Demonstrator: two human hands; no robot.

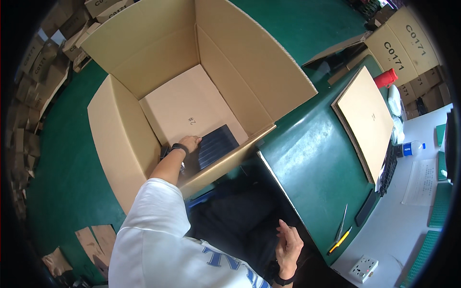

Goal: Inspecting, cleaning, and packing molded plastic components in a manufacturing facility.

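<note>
A large open cardboard box stands in front of me, its flaps up. On its bottom lies a flat cardboard sheet with a small printed mark. My left hand reaches into the box, its fingers closed at the corner of a black ribbed panel. That panel lies at the near side of the box, partly hidden by the near wall. Other dark items beside my left wrist are too covered to make out. My right hand hangs beside the table edge, holding nothing, its fingers loosely bent and apart.
A green-topped table on the right bears stacked cardboard sheets, a yellow cutter, a black flat case and a bottle. A power socket sits near it. Cardboard boxes line the left; cardboard scraps lie on the floor.
</note>
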